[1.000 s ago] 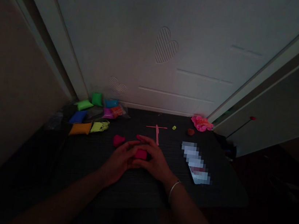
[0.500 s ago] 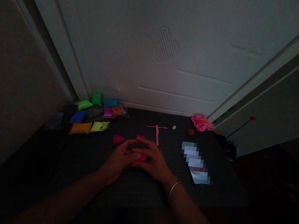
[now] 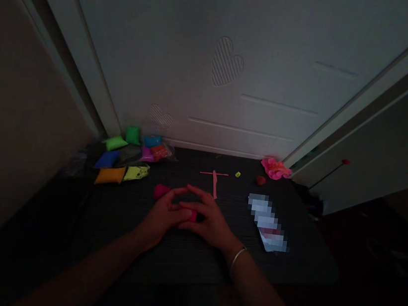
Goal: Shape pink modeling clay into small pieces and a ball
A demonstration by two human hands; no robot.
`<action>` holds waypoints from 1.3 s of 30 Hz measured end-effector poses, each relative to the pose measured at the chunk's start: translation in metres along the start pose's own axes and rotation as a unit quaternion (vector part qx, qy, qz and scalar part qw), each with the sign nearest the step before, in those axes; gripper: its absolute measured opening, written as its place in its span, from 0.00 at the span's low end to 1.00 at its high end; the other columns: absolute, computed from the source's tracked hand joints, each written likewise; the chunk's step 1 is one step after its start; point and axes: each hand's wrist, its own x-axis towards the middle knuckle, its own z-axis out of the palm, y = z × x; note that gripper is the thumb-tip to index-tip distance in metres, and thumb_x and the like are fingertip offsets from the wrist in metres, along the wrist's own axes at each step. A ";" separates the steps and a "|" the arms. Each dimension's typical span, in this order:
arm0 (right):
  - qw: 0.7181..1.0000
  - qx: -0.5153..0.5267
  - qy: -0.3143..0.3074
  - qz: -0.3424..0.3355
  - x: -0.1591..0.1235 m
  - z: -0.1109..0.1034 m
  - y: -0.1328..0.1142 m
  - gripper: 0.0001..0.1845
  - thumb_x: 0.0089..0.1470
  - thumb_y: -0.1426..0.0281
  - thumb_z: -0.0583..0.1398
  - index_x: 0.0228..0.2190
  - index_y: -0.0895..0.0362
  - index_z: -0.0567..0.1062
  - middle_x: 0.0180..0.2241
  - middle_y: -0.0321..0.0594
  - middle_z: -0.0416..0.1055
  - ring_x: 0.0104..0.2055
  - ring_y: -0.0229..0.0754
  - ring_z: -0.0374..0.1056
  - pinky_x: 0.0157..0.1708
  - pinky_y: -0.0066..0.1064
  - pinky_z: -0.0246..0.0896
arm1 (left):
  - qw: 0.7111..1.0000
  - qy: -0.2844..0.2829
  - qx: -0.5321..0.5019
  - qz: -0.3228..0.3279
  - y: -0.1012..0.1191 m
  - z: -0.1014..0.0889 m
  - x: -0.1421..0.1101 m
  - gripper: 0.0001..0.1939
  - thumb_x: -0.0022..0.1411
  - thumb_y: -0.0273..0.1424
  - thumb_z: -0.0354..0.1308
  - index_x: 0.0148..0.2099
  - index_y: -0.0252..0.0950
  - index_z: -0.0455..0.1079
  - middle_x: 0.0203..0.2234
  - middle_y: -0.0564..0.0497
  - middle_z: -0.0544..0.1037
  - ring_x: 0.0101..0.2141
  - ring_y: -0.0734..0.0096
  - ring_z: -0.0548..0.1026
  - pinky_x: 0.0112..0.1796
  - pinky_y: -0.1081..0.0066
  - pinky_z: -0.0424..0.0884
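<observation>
Between my two hands is a small piece of bright pink modelling clay (image 3: 192,216). My left hand (image 3: 161,220) presses it with the thumb from the left, its fingers curled. From the right, the fingers of my right hand (image 3: 212,222) close around the same piece, and they hide part of it. A larger lump of pink clay (image 3: 161,191) lies on the dark table just beyond my left hand. Past my fingertips are a pink plastic clay knife (image 3: 215,184) and a thin pink stick tool (image 3: 207,173), which meet near the knife's top end.
Packets of coloured clay, among them an orange packet (image 3: 110,175) and a green packet (image 3: 132,135), lie at the back left. A yellow bit (image 3: 237,174), a reddish-brown ball (image 3: 260,180) and a pink flower-like piece (image 3: 276,169) are back right. A blurred-out phone-like object (image 3: 268,224) lies right.
The pink clay between my fingers has shifted slightly and looks rounder. My hands stay in nearly the same place, and my fingers now cover more of the pink behind them.
</observation>
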 end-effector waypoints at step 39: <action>0.999 -0.025 -0.023 -0.015 0.002 -0.001 -0.003 0.28 0.37 0.58 0.65 0.43 0.50 0.71 0.50 0.40 0.64 0.54 0.46 0.56 0.52 0.42 0.51 | 1.000 -0.008 -0.024 -0.018 -0.002 -0.007 0.004 0.26 0.44 0.26 0.64 0.47 0.34 0.63 0.33 0.47 0.75 0.28 0.73 0.73 0.29 0.73 0.67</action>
